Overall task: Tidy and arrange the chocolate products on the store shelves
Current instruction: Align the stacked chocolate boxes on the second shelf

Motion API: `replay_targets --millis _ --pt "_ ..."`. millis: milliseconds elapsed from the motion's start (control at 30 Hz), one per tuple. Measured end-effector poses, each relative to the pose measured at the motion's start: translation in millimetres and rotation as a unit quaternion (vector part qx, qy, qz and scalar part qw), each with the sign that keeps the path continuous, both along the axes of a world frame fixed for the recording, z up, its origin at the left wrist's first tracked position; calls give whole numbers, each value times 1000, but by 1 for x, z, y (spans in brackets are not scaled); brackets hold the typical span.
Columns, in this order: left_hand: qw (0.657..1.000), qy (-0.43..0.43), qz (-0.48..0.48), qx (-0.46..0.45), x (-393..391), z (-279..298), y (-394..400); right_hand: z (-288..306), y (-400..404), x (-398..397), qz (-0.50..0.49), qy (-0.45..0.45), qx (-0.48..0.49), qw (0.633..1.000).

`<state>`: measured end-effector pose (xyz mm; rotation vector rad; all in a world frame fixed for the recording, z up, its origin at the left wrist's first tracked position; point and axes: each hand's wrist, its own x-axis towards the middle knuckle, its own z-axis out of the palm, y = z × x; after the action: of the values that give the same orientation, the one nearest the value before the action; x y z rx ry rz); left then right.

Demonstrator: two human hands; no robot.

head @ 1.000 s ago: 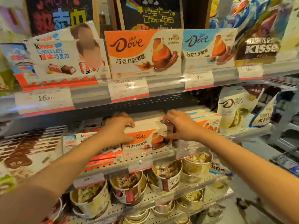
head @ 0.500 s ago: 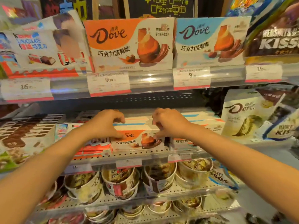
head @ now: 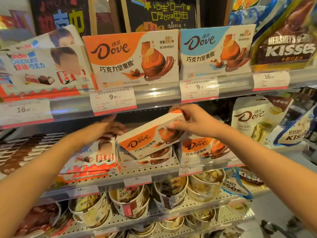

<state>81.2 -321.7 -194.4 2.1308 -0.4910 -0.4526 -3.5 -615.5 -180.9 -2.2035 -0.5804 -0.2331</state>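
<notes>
My right hand [head: 195, 120] grips the right end of an orange-and-white Dove box [head: 147, 140], which is lifted and tilted above the stack of Dove boxes [head: 154, 157] on the middle shelf [head: 137, 170]. More orange Dove boxes [head: 204, 148] stand to the right of the stack. My left hand [head: 111, 126] reaches deep into the shelf behind the lifted box; its fingers are partly hidden and blurred, so what they touch is unclear.
Kinder chocolate boxes [head: 91, 158] lie left of the Dove stack. The upper shelf shows upright Dove boxes [head: 132, 57], a blue Dove box [head: 216, 50] and Hershey's Kisses bags [head: 284, 47]. Dove cups [head: 130, 201] fill the lower shelf. A Dove pouch [head: 257, 121] hangs at right.
The orange Dove box has been lifted off the stack and tilted, right end up, by my right hand. My left hand moved further back into the shelf.
</notes>
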Motion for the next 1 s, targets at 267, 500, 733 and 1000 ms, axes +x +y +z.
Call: replay_targets --millis 267,500,733,1000 --pt "970 -202 -21 137 -3 -19 -41 -7 -46 -8 -66 3 176 982" --pt "927 -338 -107 123 -31 -33 -128 -17 -95 -6 -203 -40 290 935" --pt "922 -325 -88 191 -41 -47 -185 -11 -126 -13 -176 -55 207 961" --pt "899 -355 -107 232 -40 -46 -193 -12 -140 -10 -138 -40 234 961"
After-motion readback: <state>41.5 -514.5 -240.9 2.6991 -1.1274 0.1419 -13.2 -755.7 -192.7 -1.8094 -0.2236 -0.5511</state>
